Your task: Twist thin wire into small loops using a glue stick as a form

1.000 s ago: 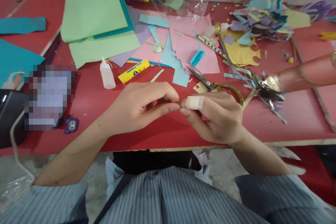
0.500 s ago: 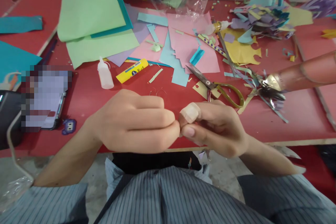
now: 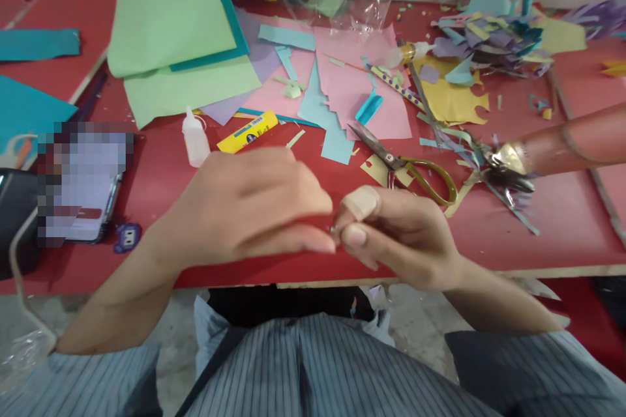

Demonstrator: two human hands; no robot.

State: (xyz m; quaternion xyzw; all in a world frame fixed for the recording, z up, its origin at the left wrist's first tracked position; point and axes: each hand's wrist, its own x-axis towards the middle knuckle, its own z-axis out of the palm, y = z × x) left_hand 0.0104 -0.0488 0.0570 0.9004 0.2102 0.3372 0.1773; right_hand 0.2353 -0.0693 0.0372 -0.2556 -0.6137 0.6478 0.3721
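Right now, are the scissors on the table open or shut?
Open. The scissors lie flat on the red table, blades spread in a narrow V toward the pink paper, beyond the right hand, untouched.

Two hands meet fingertip to fingertip above the near edge of the surface (image 3: 562,234), the left hand (image 3: 244,208) on the left and the right hand (image 3: 401,234) on the right. Behind the right hand lie scissors (image 3: 401,159); behind the left hand stand a small bottle (image 3: 194,138) and, just to its right, a glue stick (image 3: 247,132). Paper sheets (image 3: 176,19) are stacked at the far left, a scrap pile (image 3: 489,32) sits far right, and a phone (image 3: 81,186) lies at the left edge.
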